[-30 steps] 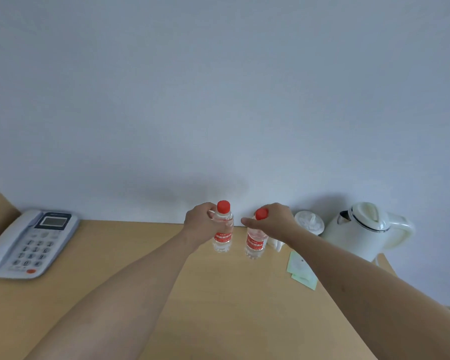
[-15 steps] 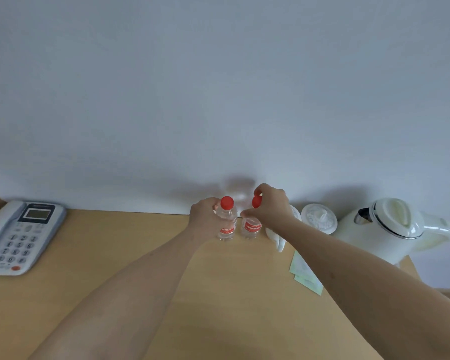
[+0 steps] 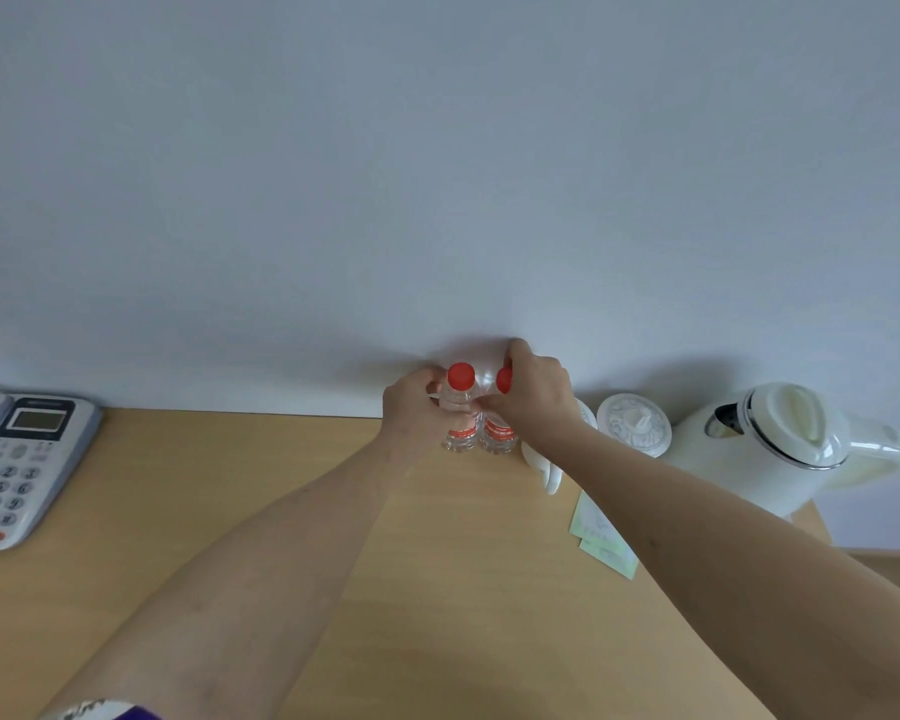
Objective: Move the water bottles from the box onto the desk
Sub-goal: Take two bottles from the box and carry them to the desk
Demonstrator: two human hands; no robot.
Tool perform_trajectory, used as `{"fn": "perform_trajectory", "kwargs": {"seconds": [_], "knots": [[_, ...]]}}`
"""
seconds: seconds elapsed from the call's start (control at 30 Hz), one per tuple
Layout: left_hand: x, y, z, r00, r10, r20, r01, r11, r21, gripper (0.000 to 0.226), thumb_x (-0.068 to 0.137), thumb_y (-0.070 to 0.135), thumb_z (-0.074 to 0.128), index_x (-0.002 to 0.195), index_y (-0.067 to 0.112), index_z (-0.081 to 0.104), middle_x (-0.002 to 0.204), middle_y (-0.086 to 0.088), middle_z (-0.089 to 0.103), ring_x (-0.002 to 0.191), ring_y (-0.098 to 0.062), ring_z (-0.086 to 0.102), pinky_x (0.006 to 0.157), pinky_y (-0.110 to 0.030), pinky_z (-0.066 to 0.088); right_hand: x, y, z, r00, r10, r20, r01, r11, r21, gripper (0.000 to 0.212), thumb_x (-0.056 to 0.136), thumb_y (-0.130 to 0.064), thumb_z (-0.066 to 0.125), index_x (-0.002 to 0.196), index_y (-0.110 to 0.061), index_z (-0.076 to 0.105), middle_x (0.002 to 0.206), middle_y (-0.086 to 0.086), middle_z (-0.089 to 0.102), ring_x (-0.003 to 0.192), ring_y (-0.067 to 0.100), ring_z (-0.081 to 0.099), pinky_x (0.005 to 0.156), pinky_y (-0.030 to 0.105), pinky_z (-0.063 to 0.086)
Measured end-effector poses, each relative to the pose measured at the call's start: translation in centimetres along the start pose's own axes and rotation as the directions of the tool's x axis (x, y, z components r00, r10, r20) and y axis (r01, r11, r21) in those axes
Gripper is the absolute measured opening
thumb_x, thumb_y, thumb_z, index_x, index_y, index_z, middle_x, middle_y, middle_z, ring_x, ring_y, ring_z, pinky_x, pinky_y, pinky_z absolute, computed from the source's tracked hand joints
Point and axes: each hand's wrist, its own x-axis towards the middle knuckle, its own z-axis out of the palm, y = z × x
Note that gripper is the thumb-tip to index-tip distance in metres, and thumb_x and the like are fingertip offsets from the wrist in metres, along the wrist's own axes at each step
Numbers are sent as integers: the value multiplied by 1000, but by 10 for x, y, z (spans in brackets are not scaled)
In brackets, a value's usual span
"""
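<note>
Nearest to us, at the bottom edge, a patterned purple and white sleeve (image 3: pixel 100 711) shows at the left arm. From there both bare forearms reach forward across the wooden counter (image 3: pixel 437 589), converging toward the far edge by the wall.

To our right, beside the right forearm, pale green paper slips (image 3: pixel 601 537) lie flat on the counter. To our far left sits a grey desk telephone (image 3: pixel 14 465) with a keypad and a small screen, well apart from the hands.

Further on, our left hand (image 3: pixel 411 415) has its grip clamped round the body of the left water bottle (image 3: pixel 460 418), fingers curled about the clear plastic below its red cap. Our right hand (image 3: pixel 533 394) grips the right water bottle (image 3: pixel 500 433) near its top, the hand covering most of the neck so that only part of its red cap shows. Both bottles stand upright on the counter, just beside each other and close to the wall, their red labels side by side; we cannot tell if the two touch.

Just right of the bottles, a white cup (image 3: pixel 546 459) is partly hidden under the right wrist. Beyond it stands a round white lidded container (image 3: pixel 635 423), then a cream electric kettle (image 3: pixel 780 444) at the counter's right end.

Behind everything rises a plain pale wall (image 3: pixel 437 174).
</note>
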Motion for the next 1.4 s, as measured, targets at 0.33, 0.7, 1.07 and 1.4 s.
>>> {"fn": "perform_trajectory", "kwargs": {"seconds": [0.33,0.7,1.07,1.4], "knots": [[-6,4,-3,1000,-10,-4,10,999,-49,59,63,16,96,112,13,63,108,-6,68,100,-26,67,91,-40,54,-11,-4,-11,998,-47,-50,43,996,-75,51,73,-38,86,103,-15,53,90,-3,55,85,23,54,70,29,34],[-28,56,-44,898,418,138,-439,874,210,62,73,28,84,130,24,61,128,2,60,113,-19,59,84,-24,39,-67,-31,-58,987,-5,-161,-34,971,-237,59,87,-43,73,138,-21,52,124,6,58,112,26,57,83,31,43],[-113,116,5,590,648,481,-806,440,396,63,87,52,65,143,28,48,142,-1,51,130,-28,46,99,-41,40,-225,7,-106,895,254,-367,-386,853,-351,53,82,-38,71,128,-20,52,120,6,53,115,29,46,89,37,41],[-287,202,113,120,723,680,-987,13,160,63,87,55,58,143,31,44,147,-1,45,136,-26,37,107,-45,33,-426,73,-162,603,525,-601,-731,665,-153,60,82,-42,71,134,-21,48,127,6,49,121,29,42,93,40,38]]}}
